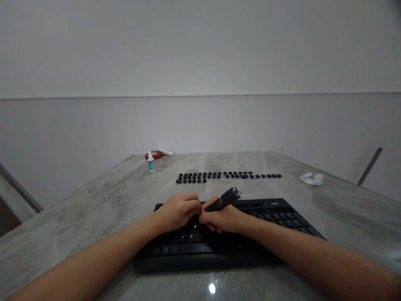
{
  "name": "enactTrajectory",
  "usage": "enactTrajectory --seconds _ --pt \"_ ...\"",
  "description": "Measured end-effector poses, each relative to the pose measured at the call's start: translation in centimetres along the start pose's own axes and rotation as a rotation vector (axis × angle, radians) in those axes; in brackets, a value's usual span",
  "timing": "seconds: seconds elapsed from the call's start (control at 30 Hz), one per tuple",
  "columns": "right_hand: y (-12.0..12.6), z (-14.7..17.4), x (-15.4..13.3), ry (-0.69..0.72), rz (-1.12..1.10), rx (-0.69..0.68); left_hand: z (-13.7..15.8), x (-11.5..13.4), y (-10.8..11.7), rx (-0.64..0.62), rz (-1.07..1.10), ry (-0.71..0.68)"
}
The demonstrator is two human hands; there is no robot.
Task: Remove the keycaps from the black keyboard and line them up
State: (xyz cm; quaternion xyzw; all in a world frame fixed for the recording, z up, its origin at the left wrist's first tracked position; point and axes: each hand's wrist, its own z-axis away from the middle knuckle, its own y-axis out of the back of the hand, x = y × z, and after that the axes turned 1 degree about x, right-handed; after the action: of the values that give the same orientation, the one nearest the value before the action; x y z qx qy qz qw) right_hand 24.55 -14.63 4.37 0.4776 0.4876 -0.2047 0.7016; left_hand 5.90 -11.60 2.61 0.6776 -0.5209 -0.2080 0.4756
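Note:
A black computer keyboard (200, 258) lies on the table in front of me, with some keys in place and its upper middle hidden under my hands. My right hand (224, 218) grips a thick black pen-shaped tool (221, 202), tilted with its back end up to the right. Its tip is hidden between my hands. My left hand (181, 210) rests over the keyboard's upper left, fingers curled and pressed together against the right fingertips. Whatever those fingers pinch, if anything, cannot be made out.
Behind the keyboard, loose black keycaps (194, 177) stand in rows on the grey marbled table (109, 196). A small white spray bottle (151, 162) is at the back left, near a reddish-brown round object (154, 155) and a white strip (165, 151). Crumpled white tissue (311, 179) lies right.

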Motion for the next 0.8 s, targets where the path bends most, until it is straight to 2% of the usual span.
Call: enactTrajectory --seconds 0.17,0.37,0.57,0.8 --pt "-0.2 -0.2 -0.2 -0.068 -0.141 0.049 0.1 0.4 0.4 0.001 0.076 -0.006" --pt "-0.1 -0.2 0.2 -0.057 -0.136 0.033 0.2 0.5 0.7 -0.056 0.165 -0.100" --pt "0.0 -0.1 -0.1 -0.054 -0.121 0.048 0.2 0.7 0.9 -0.050 0.195 -0.133" --pt "0.3 0.1 0.2 -0.040 -0.202 0.040 0.1 1.1 1.2 -0.085 0.228 -0.123"
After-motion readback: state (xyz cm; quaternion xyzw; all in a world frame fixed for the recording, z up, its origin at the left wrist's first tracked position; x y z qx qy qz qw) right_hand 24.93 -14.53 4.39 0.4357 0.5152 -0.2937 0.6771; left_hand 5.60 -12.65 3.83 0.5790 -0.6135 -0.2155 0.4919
